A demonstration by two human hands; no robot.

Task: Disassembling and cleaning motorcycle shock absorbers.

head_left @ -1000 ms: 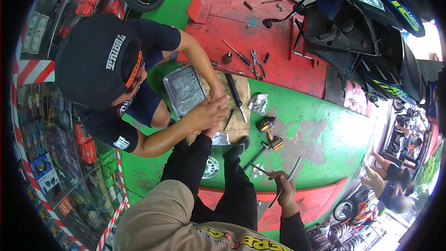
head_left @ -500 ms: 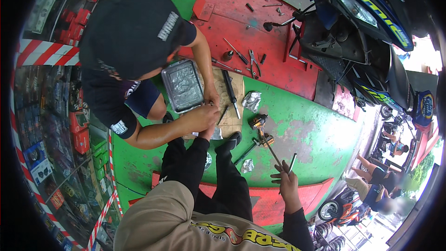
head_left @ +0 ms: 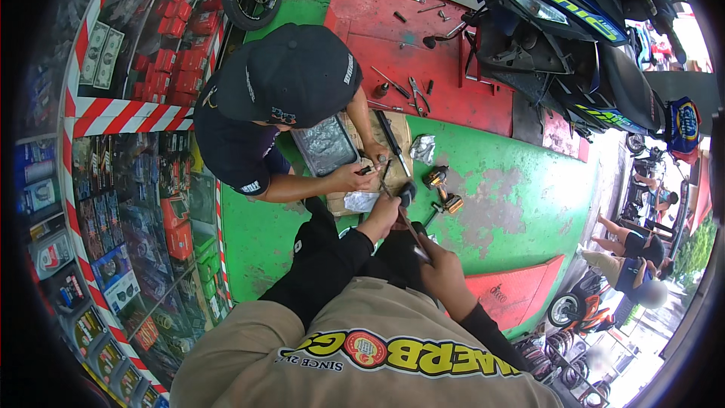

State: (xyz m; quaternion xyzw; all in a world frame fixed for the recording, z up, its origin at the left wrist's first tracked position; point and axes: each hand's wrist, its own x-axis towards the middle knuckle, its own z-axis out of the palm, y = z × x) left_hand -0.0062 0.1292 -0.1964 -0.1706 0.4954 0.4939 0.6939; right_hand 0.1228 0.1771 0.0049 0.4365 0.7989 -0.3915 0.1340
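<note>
My left hand (head_left: 383,217) is closed at the far end of a long thin metal rod (head_left: 412,231), in front of my body. My right hand (head_left: 444,268) grips the rod's near end, along with a short shiny tube (head_left: 421,254). Just beyond my left hand, a co-worker's hands (head_left: 357,175) hold a small dark part that I cannot make out. A black and silver tube-shaped part (head_left: 392,140) lies on a cardboard sheet (head_left: 356,203) beside them. A metal tray (head_left: 326,145) sits by the co-worker, who wears a black cap (head_left: 291,68).
A cordless impact driver (head_left: 442,187) and crumpled foil (head_left: 424,149) lie on the green floor. Pliers (head_left: 418,95) and several tools rest on a red lift platform (head_left: 355,23). A blue motorcycle (head_left: 555,53) stands at right. Glass shelves (head_left: 124,204) line the left.
My right hand has swung inward with the rod and tube, its fingers closing. My left hand has drawn away from the co-worker's hands to the rod's end. The view has shifted.
</note>
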